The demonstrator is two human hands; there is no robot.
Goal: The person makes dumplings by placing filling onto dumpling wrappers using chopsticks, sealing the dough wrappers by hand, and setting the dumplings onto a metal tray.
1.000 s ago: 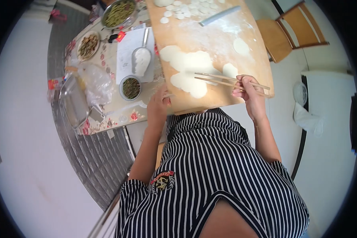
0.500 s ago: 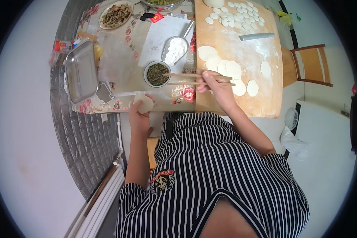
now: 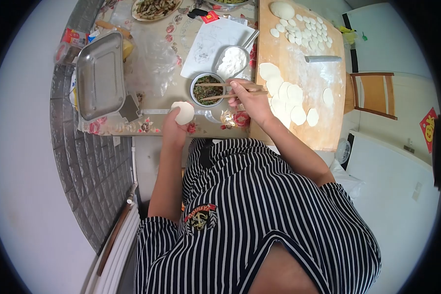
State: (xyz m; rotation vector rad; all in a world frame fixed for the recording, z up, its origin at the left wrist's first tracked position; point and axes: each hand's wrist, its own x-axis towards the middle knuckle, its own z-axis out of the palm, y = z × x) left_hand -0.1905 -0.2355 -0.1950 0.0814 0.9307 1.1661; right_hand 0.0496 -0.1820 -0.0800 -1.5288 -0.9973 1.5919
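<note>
My left hand [image 3: 173, 128] holds a round dumpling wrapper [image 3: 183, 113] over the table's near edge, the dough lying across its fingers. In my right hand [image 3: 246, 96] is a pair of chopsticks [image 3: 222, 97], their tips down in the dark green filling [image 3: 205, 90]. That filling sits in a round bowl [image 3: 193, 98] on the flowered tablecloth. Just beyond my right hand stands a metal container of white flour [image 3: 232, 61]. To the right, overlapping rolled wrappers [image 3: 282, 96] lie on the floured wooden board [image 3: 320, 134].
An empty steel tray [image 3: 101, 76] stands at the left. Small dough pieces [image 3: 306, 34], a dough lump [image 3: 282, 10] and a grey rolling pin [image 3: 323, 59] are on the board. At the back is a plate of food [image 3: 156, 9]. A wooden chair [image 3: 376, 94] stands at right.
The chopsticks have gone further into the filling, their two tips now both inside the bowl. My right hand has moved left, nearer the bowl. The view has shifted slightly.
</note>
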